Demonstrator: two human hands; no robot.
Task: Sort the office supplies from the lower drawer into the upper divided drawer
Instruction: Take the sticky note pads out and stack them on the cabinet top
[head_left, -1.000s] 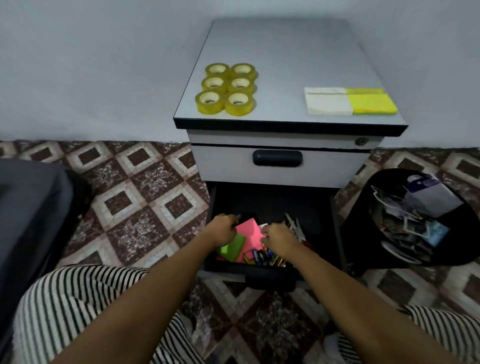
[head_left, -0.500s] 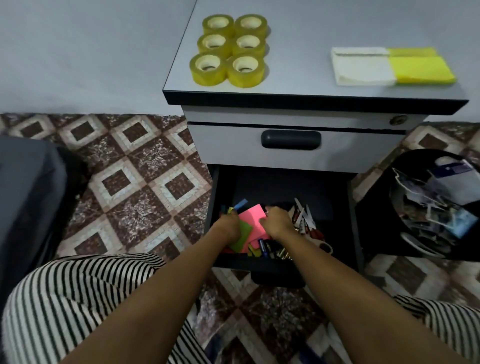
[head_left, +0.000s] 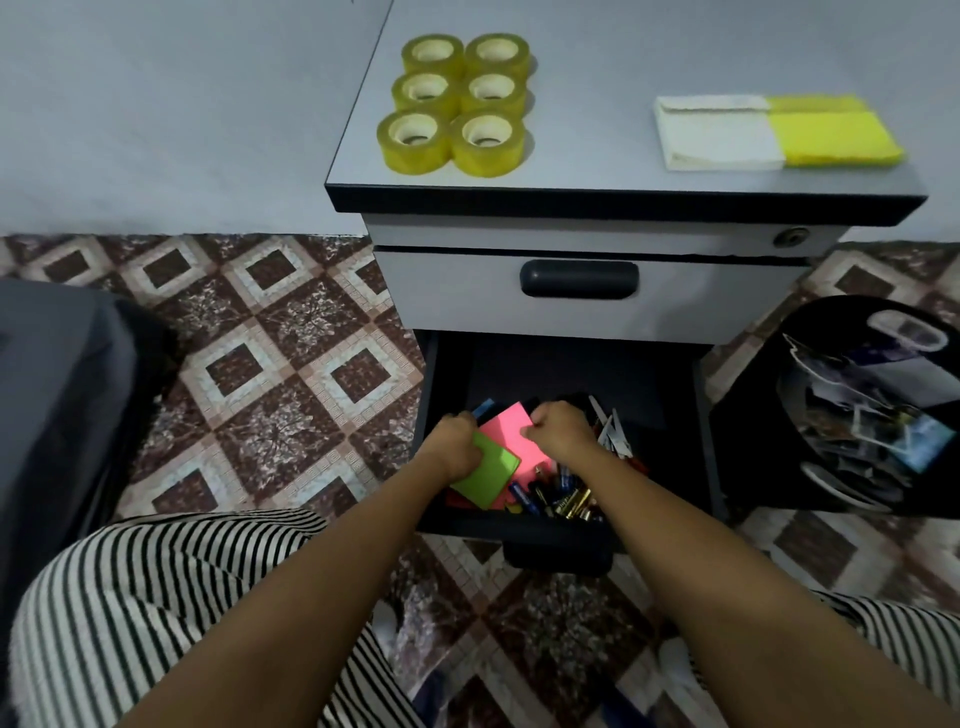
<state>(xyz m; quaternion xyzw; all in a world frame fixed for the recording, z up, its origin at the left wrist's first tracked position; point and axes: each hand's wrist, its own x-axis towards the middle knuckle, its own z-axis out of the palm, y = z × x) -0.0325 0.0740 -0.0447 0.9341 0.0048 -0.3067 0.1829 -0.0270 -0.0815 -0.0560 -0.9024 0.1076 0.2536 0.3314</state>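
Observation:
The lower drawer (head_left: 561, 527) of the grey cabinet stands pulled out, and both my hands are inside it. My left hand (head_left: 456, 446) grips a green sticky-note pad (head_left: 488, 475) at its left edge. My right hand (head_left: 558, 432) is curled on the right edge of a pink sticky-note pad (head_left: 506, 434) lying under the green one. Batteries and pens (head_left: 558, 496) lie at the drawer's front, white clips (head_left: 613, 431) to the right, a blue item (head_left: 483, 407) behind my left hand. The upper drawer (head_left: 579, 301) is closed.
Several yellow tape rolls (head_left: 457, 104) and white and yellow note pads (head_left: 774, 132) sit on the cabinet top (head_left: 597, 171). A black waste bin (head_left: 852, 410) full of paper stands right of the drawer. A dark grey object (head_left: 57, 395) lies at the left. My striped-trousered knees flank the drawer.
The view has moved closer to the cabinet. My left hand has taken hold of the green pad and shifted it forward over the pink one; my right hand stays at the pink pad.

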